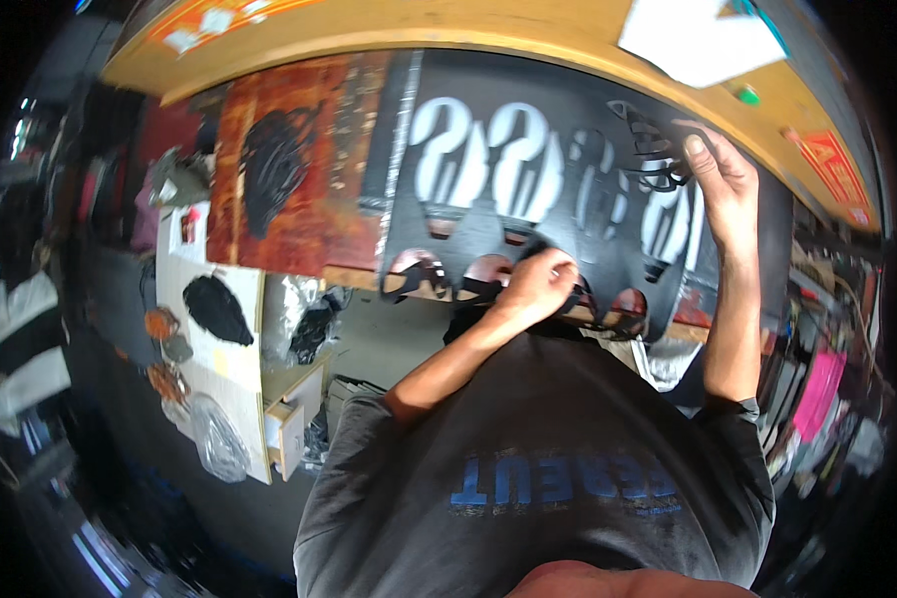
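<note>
White paper sheet (701,40) top right; orange-red sign (829,164) right edge.

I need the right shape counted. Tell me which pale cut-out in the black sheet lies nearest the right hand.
The rightmost pale cut-out, just below the right hand at the black sheet's right end; the other cut-outs lie farther left.

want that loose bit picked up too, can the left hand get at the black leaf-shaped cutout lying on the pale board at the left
Probably not as things stand: the left hand presses on the black stencil sheet, and the black leaf-shaped cutout lies far left on a lower pale board. Nothing blocks the way.
</note>
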The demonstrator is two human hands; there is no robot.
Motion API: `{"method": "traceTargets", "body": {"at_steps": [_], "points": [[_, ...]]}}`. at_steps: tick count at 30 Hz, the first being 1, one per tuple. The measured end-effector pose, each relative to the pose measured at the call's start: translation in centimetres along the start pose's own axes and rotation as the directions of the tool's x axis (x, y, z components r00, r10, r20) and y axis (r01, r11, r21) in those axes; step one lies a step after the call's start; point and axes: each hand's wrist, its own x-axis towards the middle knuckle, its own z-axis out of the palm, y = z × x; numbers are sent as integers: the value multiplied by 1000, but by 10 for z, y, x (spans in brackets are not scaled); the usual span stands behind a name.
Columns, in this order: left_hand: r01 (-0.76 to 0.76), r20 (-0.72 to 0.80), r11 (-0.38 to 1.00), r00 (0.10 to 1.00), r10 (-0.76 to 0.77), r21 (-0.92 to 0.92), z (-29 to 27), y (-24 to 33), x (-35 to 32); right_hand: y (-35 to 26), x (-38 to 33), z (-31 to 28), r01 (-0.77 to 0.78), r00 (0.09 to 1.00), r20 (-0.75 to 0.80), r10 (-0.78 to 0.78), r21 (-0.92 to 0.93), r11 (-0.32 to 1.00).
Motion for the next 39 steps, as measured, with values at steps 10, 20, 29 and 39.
{"method": "traceTargets", "body": {"at_steps": [10,20,29,39], "points": [[-85,-189,995,979,73,-57,-61,-3,-59,-95,130,269,114,925,330,-187,230,967],[-266,-208,954,949,235,-136,-66,3,-66,-88,47,459,792,501,439,-746,115,600],[-11,83,1000,996,11,-7,-19,-27,-22,96,-19,135,-7,943,317,101,-285,959],[582,78,712,792,-605,-393,42,0,12,180,-104,-22,-148,969,194,153,-39,988]]}}
